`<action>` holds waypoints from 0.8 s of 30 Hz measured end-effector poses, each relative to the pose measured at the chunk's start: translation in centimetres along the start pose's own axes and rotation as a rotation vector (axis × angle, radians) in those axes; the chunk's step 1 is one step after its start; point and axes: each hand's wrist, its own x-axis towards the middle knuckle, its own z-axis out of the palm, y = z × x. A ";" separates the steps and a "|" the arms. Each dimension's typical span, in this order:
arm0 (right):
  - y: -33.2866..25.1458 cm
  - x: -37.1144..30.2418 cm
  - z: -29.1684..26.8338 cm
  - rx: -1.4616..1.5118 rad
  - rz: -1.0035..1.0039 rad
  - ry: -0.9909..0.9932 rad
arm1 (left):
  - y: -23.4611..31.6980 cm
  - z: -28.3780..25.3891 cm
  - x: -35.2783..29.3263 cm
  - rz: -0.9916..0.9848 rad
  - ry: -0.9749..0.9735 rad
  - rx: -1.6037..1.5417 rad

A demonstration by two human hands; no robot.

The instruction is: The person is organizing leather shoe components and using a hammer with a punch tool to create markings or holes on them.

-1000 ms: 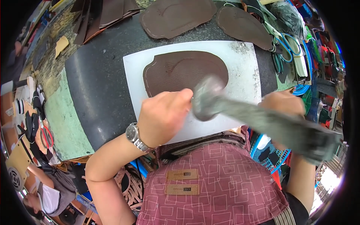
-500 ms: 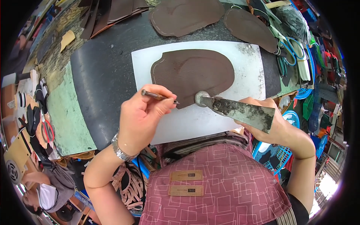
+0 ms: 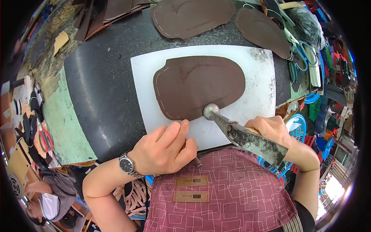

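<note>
A brown leather piece, rounded with pale stitch-like marks along its left edge, lies flat on the white board. My left hand is closed round a thin metal punch-like tool, whose end pokes out toward my apron. Its fingertips meet the leather's near edge. My right hand grips a hammer with a round face and a broad, flat tail. The hammer's round face rests on or just over the leather's lower right edge; I cannot tell which. My fingers hide most of its handle.
Under the board spreads a black mat. More cut leather pieces lie along the far side. Scissors with blue handles stand at the right, above a blue basket. Red-handled scissors hang at the left; another person sits there.
My left hand has moved nearer to me and turned over, so the tool points toward my apron. The hammer's tail has swung nearer, and the leather has turned slightly.
</note>
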 end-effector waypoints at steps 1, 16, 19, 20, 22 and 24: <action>0.0 0.0 -0.1 0.003 0.005 -0.014 | 0.0 0.0 0.0 0.005 0.000 -0.007; -0.4 0.4 -0.5 -0.010 0.029 -0.026 | -0.5 -1.1 1.0 -0.904 0.188 -0.813; -0.6 0.5 -0.2 -0.024 0.016 0.003 | -0.4 -0.1 1.0 -0.920 0.199 -0.704; -0.7 0.5 -0.2 -0.029 0.014 0.020 | -0.4 -0.2 1.0 -0.920 0.202 -0.703; -0.8 0.4 -0.4 -0.063 -0.002 0.011 | -0.4 -0.8 1.4 -0.896 0.079 -0.673; -1.2 0.4 -0.8 -0.102 -0.014 0.008 | -0.4 -0.6 1.5 -0.856 0.078 -0.636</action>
